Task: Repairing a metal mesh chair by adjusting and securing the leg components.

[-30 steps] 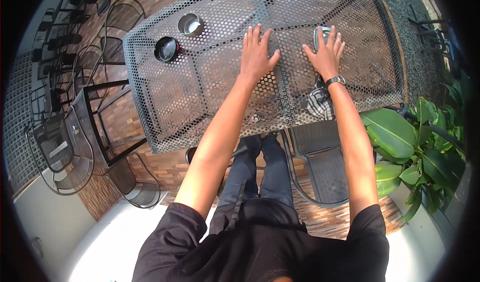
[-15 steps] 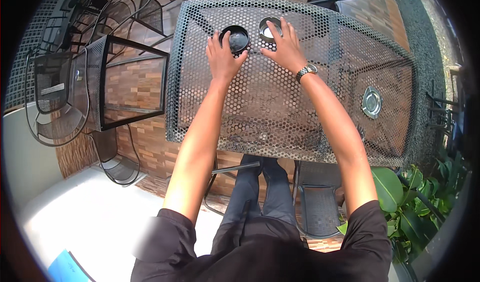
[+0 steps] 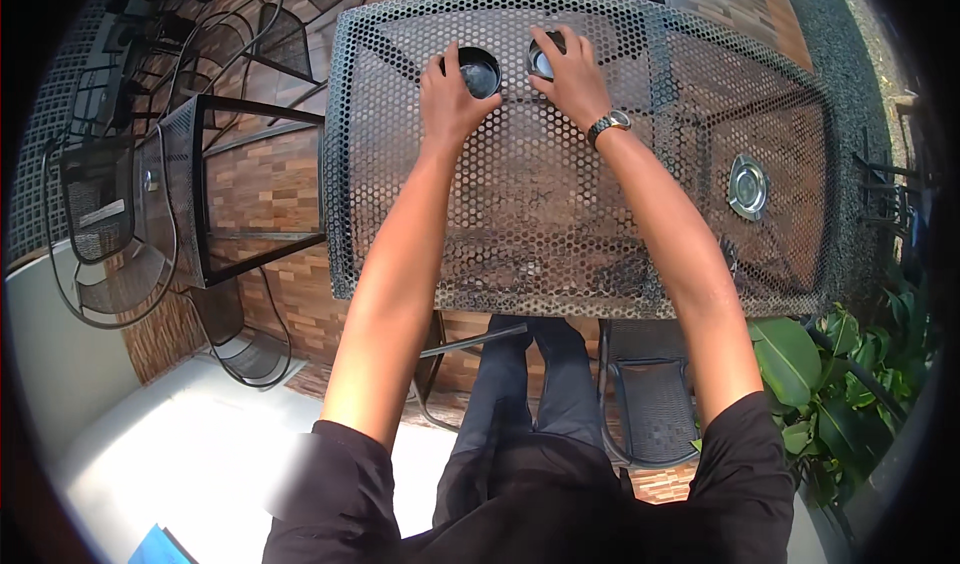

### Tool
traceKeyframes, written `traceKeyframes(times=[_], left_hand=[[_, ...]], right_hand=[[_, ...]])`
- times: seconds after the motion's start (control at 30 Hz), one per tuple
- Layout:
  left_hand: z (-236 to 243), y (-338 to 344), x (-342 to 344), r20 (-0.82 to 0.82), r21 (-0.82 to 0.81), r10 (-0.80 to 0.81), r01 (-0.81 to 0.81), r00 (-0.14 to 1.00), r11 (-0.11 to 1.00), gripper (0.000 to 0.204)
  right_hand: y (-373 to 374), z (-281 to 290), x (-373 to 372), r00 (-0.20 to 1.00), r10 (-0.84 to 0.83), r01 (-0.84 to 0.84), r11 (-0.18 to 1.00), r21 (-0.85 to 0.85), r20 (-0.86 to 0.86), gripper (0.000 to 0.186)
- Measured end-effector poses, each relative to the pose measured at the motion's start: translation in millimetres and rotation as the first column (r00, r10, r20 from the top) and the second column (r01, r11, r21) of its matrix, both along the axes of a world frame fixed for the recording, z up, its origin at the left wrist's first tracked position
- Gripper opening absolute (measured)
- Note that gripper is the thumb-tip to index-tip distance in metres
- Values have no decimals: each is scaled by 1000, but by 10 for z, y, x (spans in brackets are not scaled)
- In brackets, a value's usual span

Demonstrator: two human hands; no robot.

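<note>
Far out on a perforated metal table point(image 3: 530, 209), two small round dishes stand side by side. My left hand point(image 3: 453, 109) curls around the shallow black dish point(image 3: 483, 72), fingers along its left rim and thumb at its near right edge. A gap to the right, my right hand point(image 3: 578, 82), with a watch point(image 3: 609, 126) on the wrist, wraps over the second dark round dish point(image 3: 541, 61). That dish has a pale, shiny inside, and my fingers cover its right part. Both dishes appear to rest on the tabletop.
A silver metal ashtray point(image 3: 747, 187) lies on the table's right side. To the left stand a black-framed table point(image 3: 265, 234) and several mesh chairs point(image 3: 95, 199). Another chair point(image 3: 655, 409) is tucked at the near edge, beside a leafy plant point(image 3: 840, 384).
Both hands have closed in more around the dishes. My right hand covers more of its dish than before. The whole view has shifted slightly.
</note>
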State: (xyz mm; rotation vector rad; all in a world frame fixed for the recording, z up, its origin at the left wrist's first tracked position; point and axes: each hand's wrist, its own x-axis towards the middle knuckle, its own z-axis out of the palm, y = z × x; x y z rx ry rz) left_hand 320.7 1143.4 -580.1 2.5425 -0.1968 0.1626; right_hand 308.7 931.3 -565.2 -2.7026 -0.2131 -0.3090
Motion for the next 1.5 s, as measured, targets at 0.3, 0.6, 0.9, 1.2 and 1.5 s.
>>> traceKeyframes(times=[0.3,0.6,0.9,1.2,1.5], left_hand=[[264,-1793,-191,88,-51,-197,202,976,978,106],[286,-3906,-868,27,-90,-467,467,884,880,104],[227,-4931,-1392,68,-13,-568,570,820,822,101],[198,-5204,-1516,92,28,-580,580,810,814,104],[109,-4912,-1595,95,117,-497,486,862,866,111]], right_hand=[[-1859,356,-847,959,-280,280,960,-8,-38,77],[-3800,390,-2275,743,-668,669,743,-7,30,72],[-4722,283,-3324,664,-747,746,664,-44,-10,73],[-5017,198,-3481,716,-696,698,716,-26,48,72],[-4847,109,-3455,722,-690,692,717,-82,58,79]])
